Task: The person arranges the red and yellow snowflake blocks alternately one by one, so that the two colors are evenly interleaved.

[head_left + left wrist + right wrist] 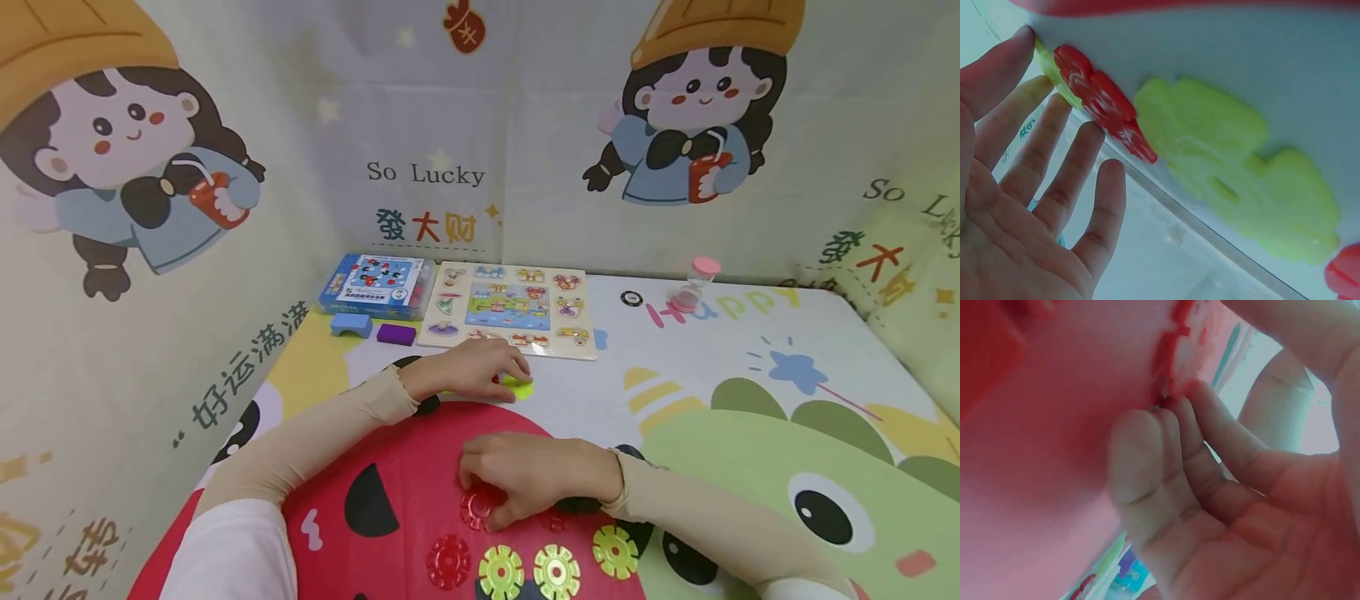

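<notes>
Fingers straight and spread apart, the left hand (pixel 472 367) has its thumb and fingertips at the rim of a lime-yellow notched plastic disc (pixel 517 387), touching without curling round it. That disc lies on the white part of the printed tablecloth (pixel 585 396). In the left wrist view, a glossy red disc (pixel 1099 100) lies just beside it, followed by a second lime-yellow disc (pixel 1210 156).

The right hand (pixel 536 471) arches over a red printed figure (pixel 427 467), thumb and fingers set about a red notched disc (pixel 477 508). In the right wrist view its fingers are close together and slightly bent; whether they clamp the rim, I cannot tell. Nearer the person, another red notched disc (pixel 448 562) and three lime-yellow notched discs (pixel 501 572) form a loose row on the cloth.

Farther back stand a blue molecule-model box (pixel 375 287) and, beside it, a wooden picture puzzle board (pixel 558 349). In front of the box sit a blue arch block (pixel 350 325) and a purple block (pixel 396 334). To the right stands a pink-ended hourglass (pixel 692 292), near a round black-and-white token (pixel 632 298).
</notes>
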### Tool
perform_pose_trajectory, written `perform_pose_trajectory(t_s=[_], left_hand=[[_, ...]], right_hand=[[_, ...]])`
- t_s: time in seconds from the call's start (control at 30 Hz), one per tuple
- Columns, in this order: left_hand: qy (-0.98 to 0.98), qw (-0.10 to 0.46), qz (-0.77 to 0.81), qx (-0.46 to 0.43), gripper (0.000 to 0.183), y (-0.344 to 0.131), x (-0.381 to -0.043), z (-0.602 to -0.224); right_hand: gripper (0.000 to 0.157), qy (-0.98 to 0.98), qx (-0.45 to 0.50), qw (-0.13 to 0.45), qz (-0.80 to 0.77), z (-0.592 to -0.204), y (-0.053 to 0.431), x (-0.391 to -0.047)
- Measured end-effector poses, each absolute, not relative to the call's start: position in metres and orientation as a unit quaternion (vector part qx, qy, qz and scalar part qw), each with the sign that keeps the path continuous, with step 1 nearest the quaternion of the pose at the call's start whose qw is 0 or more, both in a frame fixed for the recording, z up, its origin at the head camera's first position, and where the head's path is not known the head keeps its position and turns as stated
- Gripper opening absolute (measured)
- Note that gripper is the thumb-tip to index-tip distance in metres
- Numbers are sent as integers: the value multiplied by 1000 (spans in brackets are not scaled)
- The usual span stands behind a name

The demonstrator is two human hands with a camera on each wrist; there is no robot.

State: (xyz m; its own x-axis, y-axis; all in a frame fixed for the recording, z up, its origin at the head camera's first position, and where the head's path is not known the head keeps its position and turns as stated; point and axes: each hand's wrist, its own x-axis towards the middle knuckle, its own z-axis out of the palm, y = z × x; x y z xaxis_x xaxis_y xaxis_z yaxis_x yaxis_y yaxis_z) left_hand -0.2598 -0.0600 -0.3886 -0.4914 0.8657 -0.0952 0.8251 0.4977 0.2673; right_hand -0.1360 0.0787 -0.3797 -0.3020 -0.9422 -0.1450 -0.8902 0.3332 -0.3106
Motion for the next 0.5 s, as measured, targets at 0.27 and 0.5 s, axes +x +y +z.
perform_pose_trajectory(t_s=[0.27, 0.5], left_hand=[[861, 110, 82, 490, 41, -58, -260, -387], [863, 112, 87, 485, 42, -57, -262, -387]], right_hand=[[46, 797, -588, 109, -88, -380, 82, -122], [41, 793, -596, 84, -96, -381, 85, -121]])
